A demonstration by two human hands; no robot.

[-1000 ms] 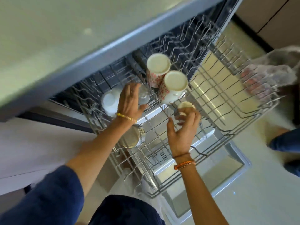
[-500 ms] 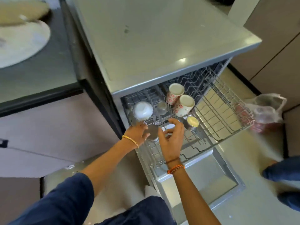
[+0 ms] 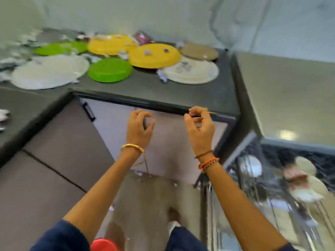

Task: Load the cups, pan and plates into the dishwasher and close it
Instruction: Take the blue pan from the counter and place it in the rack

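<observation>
Plates crowd a dark countertop point(image 3: 199, 95) at the far side of a blurred kitchen scene, seen from above through a head-worn camera. Two green plates lie there, one point(image 3: 110, 70) near the counter's middle and another point(image 3: 60, 48) farther left; two yellow plates, one point(image 3: 154, 55) right of the nearer green one and one point(image 3: 109, 44) beyond it; a large white plate point(image 3: 49, 71) at the left; a cream plate with a printed mark point(image 3: 190, 72) at the right; and a brown plate point(image 3: 199, 51) just beyond it. Small scraps of litter sit among them. Both bare hands hover in front of the counter's near edge, apart from each other and touching nothing. Left hand point(image 3: 139, 126), with a gold bangle at the wrist, has its fingers loosely curled and holds nothing. Right hand point(image 3: 199, 126), with orange and brown thread bands at the wrist, is likewise loosely curled and empty. At the lower right, below a pale grey appliance top, the open dishwasher's rack point(image 3: 253, 187) shows through the blur, with a white bowl point(image 3: 251, 165) and two patterned cups point(image 3: 299, 173) standing in it. Dark blue sleeves show at the bottom edge.
</observation>
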